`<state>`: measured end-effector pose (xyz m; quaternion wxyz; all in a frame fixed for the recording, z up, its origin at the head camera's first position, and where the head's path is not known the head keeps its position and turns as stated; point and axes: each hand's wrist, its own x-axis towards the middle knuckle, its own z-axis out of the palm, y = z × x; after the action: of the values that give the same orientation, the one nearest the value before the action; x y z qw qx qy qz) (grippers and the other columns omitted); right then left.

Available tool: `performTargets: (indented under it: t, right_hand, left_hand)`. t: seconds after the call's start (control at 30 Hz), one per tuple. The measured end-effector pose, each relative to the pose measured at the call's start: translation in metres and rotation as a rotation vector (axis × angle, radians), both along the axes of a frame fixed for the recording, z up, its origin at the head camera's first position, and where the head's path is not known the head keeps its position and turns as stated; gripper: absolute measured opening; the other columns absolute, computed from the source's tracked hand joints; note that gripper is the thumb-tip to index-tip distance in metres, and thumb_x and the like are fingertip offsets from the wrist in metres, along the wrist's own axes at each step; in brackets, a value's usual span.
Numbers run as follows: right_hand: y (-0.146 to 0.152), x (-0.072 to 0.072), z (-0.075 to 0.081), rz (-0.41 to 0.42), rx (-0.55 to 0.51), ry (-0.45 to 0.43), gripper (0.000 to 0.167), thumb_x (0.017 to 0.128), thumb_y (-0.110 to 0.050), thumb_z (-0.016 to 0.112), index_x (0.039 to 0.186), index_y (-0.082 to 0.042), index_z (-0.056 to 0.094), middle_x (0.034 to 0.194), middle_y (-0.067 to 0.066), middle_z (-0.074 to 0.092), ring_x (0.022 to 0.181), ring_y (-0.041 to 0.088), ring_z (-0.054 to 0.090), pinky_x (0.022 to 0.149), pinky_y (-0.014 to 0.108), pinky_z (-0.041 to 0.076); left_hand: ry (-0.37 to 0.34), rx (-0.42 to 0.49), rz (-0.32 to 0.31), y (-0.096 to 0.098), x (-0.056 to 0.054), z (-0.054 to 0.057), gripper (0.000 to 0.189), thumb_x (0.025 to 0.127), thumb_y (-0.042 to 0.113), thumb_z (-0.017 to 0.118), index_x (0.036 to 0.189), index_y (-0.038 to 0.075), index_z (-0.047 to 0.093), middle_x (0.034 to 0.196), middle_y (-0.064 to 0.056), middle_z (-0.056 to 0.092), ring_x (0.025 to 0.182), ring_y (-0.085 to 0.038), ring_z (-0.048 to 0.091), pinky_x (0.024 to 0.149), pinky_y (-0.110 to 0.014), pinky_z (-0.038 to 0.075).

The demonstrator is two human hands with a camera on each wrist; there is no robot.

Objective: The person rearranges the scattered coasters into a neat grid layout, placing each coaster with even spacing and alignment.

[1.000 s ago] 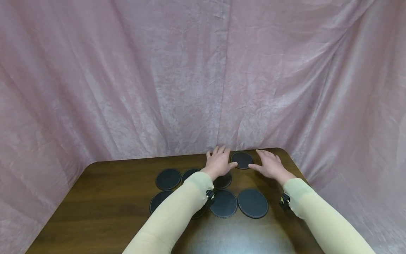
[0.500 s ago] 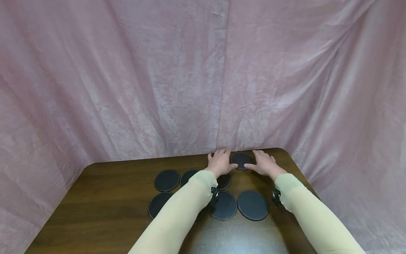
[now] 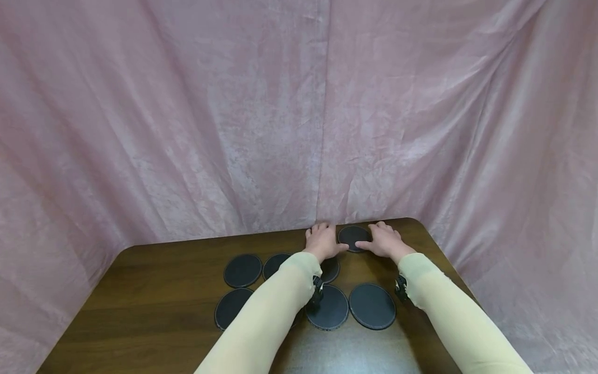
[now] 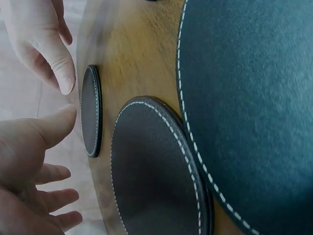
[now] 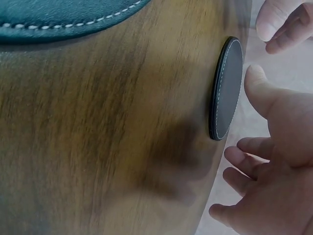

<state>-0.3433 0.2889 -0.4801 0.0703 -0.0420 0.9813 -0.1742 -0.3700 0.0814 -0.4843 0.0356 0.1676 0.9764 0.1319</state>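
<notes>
A round dark leather coaster (image 3: pixel 352 237) with pale edge stitching lies near the table's far edge. My left hand (image 3: pixel 322 242) hovers at its left side, thumb pointing inward over the near left rim. On the other side is my right hand (image 3: pixel 385 242), its thumb overlapping the coaster's near right part in the head view. Both hands have spread, slightly bent fingers and hold nothing. The left wrist view shows the same coaster (image 4: pixel 91 112) flat beyond the two thumbs. In the right wrist view the fingers of the right hand (image 5: pixel 288 152) are apart from the coaster (image 5: pixel 228 90).
Nearer on the wooden table (image 3: pixel 140 291) lie several more coasters in two rows, including a back-left one (image 3: pixel 243 270), a front-left one (image 3: pixel 232 308) and a front-right one (image 3: pixel 372 306). The left forearm (image 3: pixel 266 317) covers part of them. A pink curtain (image 3: pixel 261 114) hangs behind the table.
The right hand has moved left to the coaster's edge, and its thumb now overlaps it. The left hand has shifted slightly, staying at the left side. The coasters keep their layout.
</notes>
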Motion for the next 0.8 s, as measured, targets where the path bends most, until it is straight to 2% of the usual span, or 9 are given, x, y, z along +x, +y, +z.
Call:
performTargets:
  t: [0.17,0.43,0.6,0.8]
  right_hand:
    - [-0.001,-0.005,-0.002,-0.007,0.012,-0.039,0.085,0.109,-0.049,0.068,0.158,0.016,0.044,0.16,0.041,0.038,0.149,0.061,0.036,0.117,0.074,0.037]
    - [-0.002,-0.008,-0.005,-0.029,0.005,-0.061,0.085,0.109,-0.05,0.068,0.157,0.016,0.046,0.159,0.04,0.038,0.147,0.059,0.036,0.115,0.073,0.04]
    - [-0.004,-0.009,-0.006,-0.027,0.003,-0.065,0.083,0.108,-0.048,0.07,0.156,0.016,0.048,0.157,0.04,0.04,0.144,0.058,0.038,0.113,0.074,0.04]
    - [-0.005,-0.011,-0.009,-0.033,-0.004,-0.06,0.083,0.104,-0.045,0.077,0.153,0.016,0.05,0.154,0.04,0.041,0.141,0.059,0.04,0.112,0.075,0.04]
  left_hand:
    - [-0.013,-0.026,0.011,0.002,-0.001,-0.005,0.073,0.096,0.06,0.083,0.146,0.01,0.068,0.15,-0.013,0.062,0.141,-0.036,0.051,0.12,-0.058,0.037]
    - [-0.036,-0.032,0.036,0.003,-0.001,-0.013,0.075,0.093,0.061,0.085,0.146,0.01,0.069,0.144,-0.013,0.063,0.137,-0.036,0.053,0.12,-0.057,0.037]
    - [-0.055,-0.037,0.042,0.002,-0.002,-0.018,0.071,0.093,0.06,0.085,0.144,0.012,0.071,0.146,-0.011,0.062,0.136,-0.034,0.053,0.118,-0.058,0.038]
    - [-0.053,-0.033,0.038,0.001,-0.004,-0.02,0.069,0.093,0.06,0.086,0.142,0.013,0.073,0.146,-0.01,0.062,0.135,-0.033,0.052,0.118,-0.059,0.038]
